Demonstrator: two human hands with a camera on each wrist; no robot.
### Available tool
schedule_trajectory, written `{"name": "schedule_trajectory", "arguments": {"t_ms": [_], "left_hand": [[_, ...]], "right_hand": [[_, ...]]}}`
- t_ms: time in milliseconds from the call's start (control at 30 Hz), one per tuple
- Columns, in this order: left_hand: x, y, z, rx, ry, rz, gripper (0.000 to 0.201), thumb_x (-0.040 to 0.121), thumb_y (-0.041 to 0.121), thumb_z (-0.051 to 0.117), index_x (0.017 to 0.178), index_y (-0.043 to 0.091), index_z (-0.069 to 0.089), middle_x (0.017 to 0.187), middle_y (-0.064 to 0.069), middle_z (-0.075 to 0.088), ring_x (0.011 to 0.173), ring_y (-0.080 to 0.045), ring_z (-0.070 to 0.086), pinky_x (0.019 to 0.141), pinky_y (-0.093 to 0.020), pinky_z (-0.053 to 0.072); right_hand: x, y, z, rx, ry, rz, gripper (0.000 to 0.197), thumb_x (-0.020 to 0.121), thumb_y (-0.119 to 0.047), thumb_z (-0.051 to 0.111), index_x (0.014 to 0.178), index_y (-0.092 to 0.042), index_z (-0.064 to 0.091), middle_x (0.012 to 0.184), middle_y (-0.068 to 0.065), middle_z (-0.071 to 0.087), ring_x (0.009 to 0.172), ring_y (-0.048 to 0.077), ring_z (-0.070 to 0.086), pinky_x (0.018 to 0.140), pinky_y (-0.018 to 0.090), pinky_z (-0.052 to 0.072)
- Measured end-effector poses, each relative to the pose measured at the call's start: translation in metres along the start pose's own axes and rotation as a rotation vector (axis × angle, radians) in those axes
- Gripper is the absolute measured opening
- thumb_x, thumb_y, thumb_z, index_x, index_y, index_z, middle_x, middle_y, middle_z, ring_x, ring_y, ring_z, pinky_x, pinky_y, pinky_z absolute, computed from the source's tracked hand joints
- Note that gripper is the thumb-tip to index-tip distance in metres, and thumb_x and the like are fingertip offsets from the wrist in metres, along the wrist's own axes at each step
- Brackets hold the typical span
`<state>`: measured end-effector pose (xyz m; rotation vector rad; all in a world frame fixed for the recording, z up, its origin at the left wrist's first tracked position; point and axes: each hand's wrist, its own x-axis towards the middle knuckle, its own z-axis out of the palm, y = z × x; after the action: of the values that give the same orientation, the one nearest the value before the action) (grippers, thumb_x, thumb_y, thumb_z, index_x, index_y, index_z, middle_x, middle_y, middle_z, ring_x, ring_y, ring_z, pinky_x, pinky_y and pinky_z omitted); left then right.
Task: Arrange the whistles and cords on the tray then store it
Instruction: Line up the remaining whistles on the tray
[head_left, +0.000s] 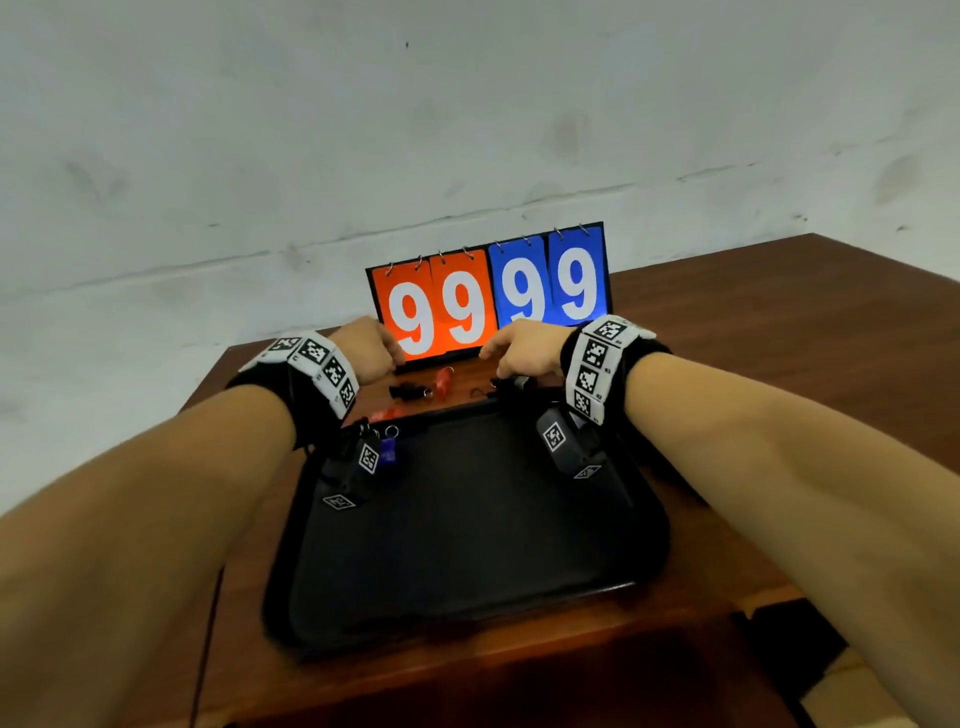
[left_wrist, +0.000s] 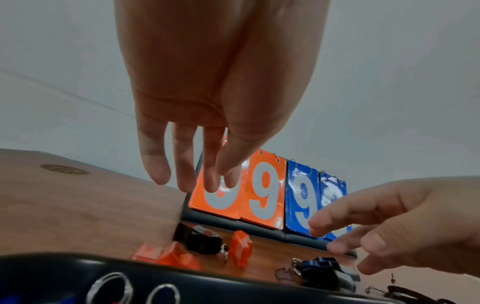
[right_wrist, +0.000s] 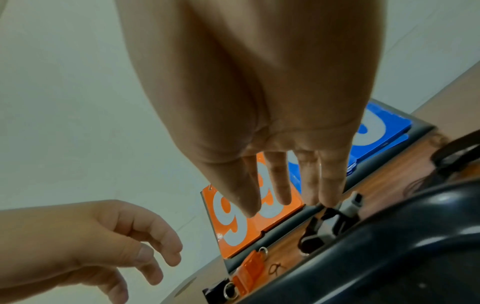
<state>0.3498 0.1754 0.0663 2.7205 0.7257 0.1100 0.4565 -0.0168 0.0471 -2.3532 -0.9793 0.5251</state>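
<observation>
Head view: both hands reach past the black tray on the desk; a blue whistle lies in the tray's far-left corner.

Left wrist view: left hand, fingers straight, holding nothing, above orange whistles.

Right wrist view: right hand, fingers extended, apparently touching a black cord; grip unclear.
</observation>
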Motion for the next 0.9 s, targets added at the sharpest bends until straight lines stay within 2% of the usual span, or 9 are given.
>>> {"name": "schedule_trajectory", "arguments": {"t_ms": [33, 100, 200, 333, 467, 533, 667, 800, 900], "left_hand": [[0.0, -0.005, -0.001, -0.003, 0.0, -0.009, 0.027, 0.089, -0.005, 0.054, 0.1, 0.008, 0.074, 0.088, -0.001, 0.065, 0.078, -0.015, 0.057, 0.072, -0.025, 0.044], [0.0, -0.015, -0.001, -0.011, -0.006, -0.027, 0.028, 0.091, -0.004, 0.051, 0.097, 0.011, 0.074, 0.079, 0.003, 0.061, 0.07, -0.01, 0.052, 0.072, -0.025, 0.043], [0.0, -0.029, 0.002, -0.025, -0.028, -0.028, 0.027, 0.092, -0.002, 0.053, 0.097, 0.014, 0.074, 0.085, -0.001, 0.064, 0.076, -0.013, 0.054, 0.072, -0.027, 0.044], [-0.001, -0.043, 0.005, -0.051, -0.055, -0.022, 0.03, 0.09, -0.002, 0.052, 0.097, 0.016, 0.075, 0.086, 0.001, 0.064, 0.08, -0.014, 0.055, 0.072, -0.026, 0.044], [-0.006, -0.056, 0.004, -0.051, -0.11, -0.021, 0.028, 0.092, 0.002, 0.055, 0.101, 0.019, 0.074, 0.096, -0.002, 0.069, 0.077, -0.011, 0.058, 0.061, -0.021, 0.044], [-0.01, -0.06, 0.002, -0.067, -0.127, -0.031, 0.024, 0.093, 0.005, 0.056, 0.104, 0.019, 0.073, 0.098, -0.001, 0.069, 0.077, -0.012, 0.06, 0.055, -0.02, 0.044], [-0.015, -0.066, -0.001, -0.096, -0.144, -0.033, 0.025, 0.093, 0.004, 0.055, 0.106, 0.017, 0.072, 0.08, 0.003, 0.065, 0.068, -0.01, 0.059, 0.053, -0.021, 0.044], [-0.019, -0.064, 0.001, -0.097, -0.168, -0.001, 0.028, 0.094, 0.001, 0.051, 0.103, 0.02, 0.07, 0.079, 0.007, 0.06, 0.068, -0.005, 0.054, 0.053, -0.019, 0.042], [-0.02, -0.061, 0.005, -0.088, -0.229, 0.036, 0.032, 0.093, -0.002, 0.049, 0.112, 0.018, 0.067, 0.101, 0.003, 0.062, 0.076, -0.004, 0.053, 0.063, -0.02, 0.042]], "right_hand": [[0.003, -0.005, 0.003, -0.026, -0.01, -0.01, 0.043, 0.093, -0.006, 0.058, 0.135, -0.016, 0.057, 0.134, 0.005, 0.055, 0.108, 0.015, 0.057, 0.084, 0.018, 0.043], [0.01, -0.015, 0.011, -0.04, -0.041, -0.018, 0.045, 0.092, -0.006, 0.058, 0.136, -0.016, 0.056, 0.129, 0.004, 0.056, 0.105, 0.015, 0.057, 0.083, 0.02, 0.044], [0.023, -0.027, 0.024, -0.078, -0.093, -0.031, 0.047, 0.091, -0.006, 0.06, 0.137, -0.018, 0.055, 0.137, 0.005, 0.054, 0.119, 0.021, 0.055, 0.094, 0.026, 0.046], [0.033, -0.044, 0.034, -0.183, -0.161, -0.048, 0.051, 0.093, -0.009, 0.057, 0.143, -0.017, 0.048, 0.139, 0.007, 0.053, 0.104, 0.017, 0.053, 0.082, 0.023, 0.047], [0.039, -0.057, 0.041, -0.315, -0.204, -0.044, 0.054, 0.096, -0.014, 0.055, 0.148, -0.017, 0.041, 0.149, 0.005, 0.043, 0.128, 0.022, 0.046, 0.1, 0.026, 0.037], [0.041, -0.06, 0.045, -0.359, -0.217, -0.033, 0.053, 0.097, -0.017, 0.054, 0.148, -0.018, 0.041, 0.15, 0.004, 0.042, 0.133, 0.022, 0.043, 0.104, 0.026, 0.035], [0.043, -0.062, 0.053, -0.422, -0.194, -0.032, 0.049, 0.096, -0.018, 0.056, 0.144, -0.016, 0.047, 0.148, 0.002, 0.045, 0.134, 0.021, 0.043, 0.108, 0.029, 0.034], [0.047, -0.058, 0.056, -0.401, -0.147, -0.048, 0.038, 0.092, -0.016, 0.06, 0.13, -0.014, 0.062, 0.136, 0.001, 0.057, 0.122, 0.02, 0.053, 0.096, 0.025, 0.042], [0.045, -0.055, 0.055, -0.361, -0.133, -0.06, 0.033, 0.09, -0.015, 0.063, 0.123, -0.011, 0.067, 0.127, 0.003, 0.063, 0.113, 0.02, 0.058, 0.086, 0.024, 0.044]]}}
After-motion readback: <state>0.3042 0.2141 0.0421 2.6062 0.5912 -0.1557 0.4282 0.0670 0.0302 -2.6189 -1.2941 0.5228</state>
